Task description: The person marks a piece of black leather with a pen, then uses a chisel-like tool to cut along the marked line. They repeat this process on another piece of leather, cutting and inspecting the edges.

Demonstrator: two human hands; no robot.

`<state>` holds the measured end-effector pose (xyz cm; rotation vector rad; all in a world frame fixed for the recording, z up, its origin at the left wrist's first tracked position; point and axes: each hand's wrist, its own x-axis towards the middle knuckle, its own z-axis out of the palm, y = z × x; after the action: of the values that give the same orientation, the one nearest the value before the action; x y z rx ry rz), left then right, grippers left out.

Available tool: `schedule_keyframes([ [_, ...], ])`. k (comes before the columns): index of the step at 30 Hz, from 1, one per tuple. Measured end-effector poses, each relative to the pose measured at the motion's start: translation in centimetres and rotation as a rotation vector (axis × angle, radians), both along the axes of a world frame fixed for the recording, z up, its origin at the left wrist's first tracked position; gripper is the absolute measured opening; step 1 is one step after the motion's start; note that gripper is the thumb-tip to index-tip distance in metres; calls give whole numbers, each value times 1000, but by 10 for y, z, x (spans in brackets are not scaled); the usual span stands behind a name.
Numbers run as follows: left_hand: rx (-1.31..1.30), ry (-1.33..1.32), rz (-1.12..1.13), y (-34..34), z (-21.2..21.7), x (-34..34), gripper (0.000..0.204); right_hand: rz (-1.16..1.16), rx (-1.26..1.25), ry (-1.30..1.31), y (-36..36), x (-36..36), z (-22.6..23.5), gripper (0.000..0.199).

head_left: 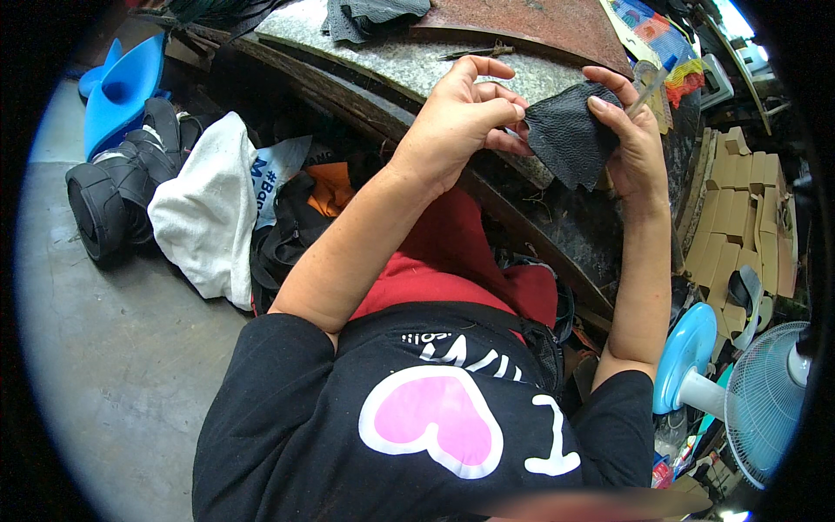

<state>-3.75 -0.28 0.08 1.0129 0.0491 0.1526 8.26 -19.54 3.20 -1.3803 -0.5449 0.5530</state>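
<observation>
A small piece of black grained leather (567,132) is held up between both hands above the edge of a speckled stone slab (409,65). My left hand (461,117) pinches its left edge with the fingertips. My right hand (633,139) grips its right edge and also holds a thin pen-like tool with a blue tip (652,85) that sticks up between the fingers. A small metal tool (478,52) lies on the slab just beyond my left hand.
Dark leather pieces (370,16) lie at the slab's far end beside a rusty brown sheet (531,22). On the floor at left are black boots (117,187), a white cloth (209,209) and a blue plastic stool (126,87). A blue fan (748,391) and stacked tan blocks (739,226) stand at right.
</observation>
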Motion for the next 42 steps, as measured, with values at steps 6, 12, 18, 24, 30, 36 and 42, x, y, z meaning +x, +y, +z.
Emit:
schedule_keyframes([
  [6,29,-1,-1,-2,2,0,42,-2,12,-32,-2,0,0,37],
  [12,-23,-12,-16,0,2,-1,42,-7,17,-37,-2,2,-1,37],
  [18,16,-30,-30,-1,0,0,42,2,-23,-15,-2,4,-3,36],
  [24,-7,-19,-28,0,-2,0,39,-18,-60,-20,0,3,-4,36],
  [30,-21,-11,-38,1,0,0,37,3,-36,5,0,2,-2,37],
  [36,69,9,-32,-3,5,1,39,14,-24,-6,1,1,-2,38],
  [42,29,-6,-10,-4,5,-1,37,48,-20,-7,2,-3,0,39],
])
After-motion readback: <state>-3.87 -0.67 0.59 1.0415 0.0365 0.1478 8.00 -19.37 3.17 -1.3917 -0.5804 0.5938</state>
